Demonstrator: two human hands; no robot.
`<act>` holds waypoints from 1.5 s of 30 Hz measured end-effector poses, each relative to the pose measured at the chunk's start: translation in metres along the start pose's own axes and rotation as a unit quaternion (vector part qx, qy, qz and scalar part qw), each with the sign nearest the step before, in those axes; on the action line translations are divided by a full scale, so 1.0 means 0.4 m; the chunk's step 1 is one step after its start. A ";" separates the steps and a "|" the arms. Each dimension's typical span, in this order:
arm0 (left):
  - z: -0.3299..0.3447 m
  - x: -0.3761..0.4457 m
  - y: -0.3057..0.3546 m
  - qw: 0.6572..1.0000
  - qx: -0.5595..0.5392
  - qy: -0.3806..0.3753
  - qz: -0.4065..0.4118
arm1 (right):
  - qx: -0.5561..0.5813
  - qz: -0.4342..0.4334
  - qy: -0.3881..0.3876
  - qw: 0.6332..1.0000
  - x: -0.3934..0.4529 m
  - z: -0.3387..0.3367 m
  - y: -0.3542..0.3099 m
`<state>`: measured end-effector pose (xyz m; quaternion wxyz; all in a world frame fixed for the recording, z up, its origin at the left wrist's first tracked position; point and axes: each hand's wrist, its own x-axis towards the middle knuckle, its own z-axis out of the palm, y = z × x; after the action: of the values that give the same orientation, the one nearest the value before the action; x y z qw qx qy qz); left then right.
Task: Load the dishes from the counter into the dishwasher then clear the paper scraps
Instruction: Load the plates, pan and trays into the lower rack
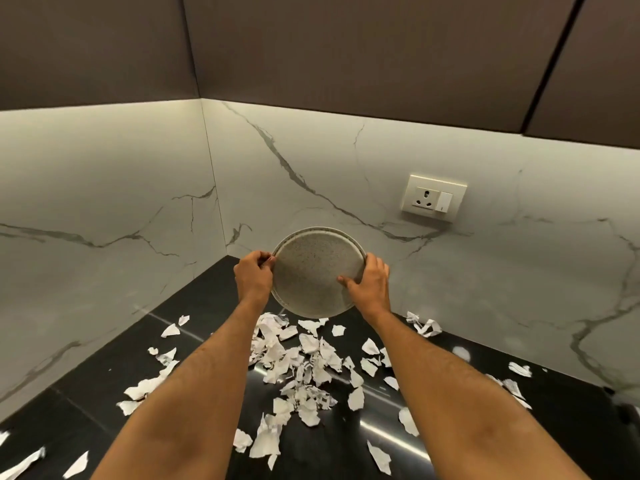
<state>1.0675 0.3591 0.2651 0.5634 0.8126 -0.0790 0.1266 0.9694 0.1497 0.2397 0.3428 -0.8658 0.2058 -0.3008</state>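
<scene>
A round grey speckled plate (313, 268) is held up above the black counter (104, 386), tilted so its face turns toward me. My left hand (253, 275) pinches its left rim. My right hand (370, 284) grips the right rim, thumb lying on the plate's face. Several torn white paper scraps (304, 368) lie scattered over the counter below the plate and between my forearms. No dishwasher is in view.
White marble-patterned walls (104, 202) meet in a corner behind the plate. A wall socket with a switch (434, 198) sits to the right. Dark upper cabinets (346, 46) hang overhead. More scraps lie at the counter's left front edge and along the right wall.
</scene>
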 end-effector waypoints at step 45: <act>-0.064 -1.333 0.180 0.944 -0.027 -0.317 0.084 | -0.094 0.180 0.121 0.972 -1.340 -0.914 0.233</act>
<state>0.5357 0.3500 0.1810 0.5180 0.7858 -0.3248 -0.0930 0.3199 0.2160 0.1829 0.2809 -0.7998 0.4258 -0.3163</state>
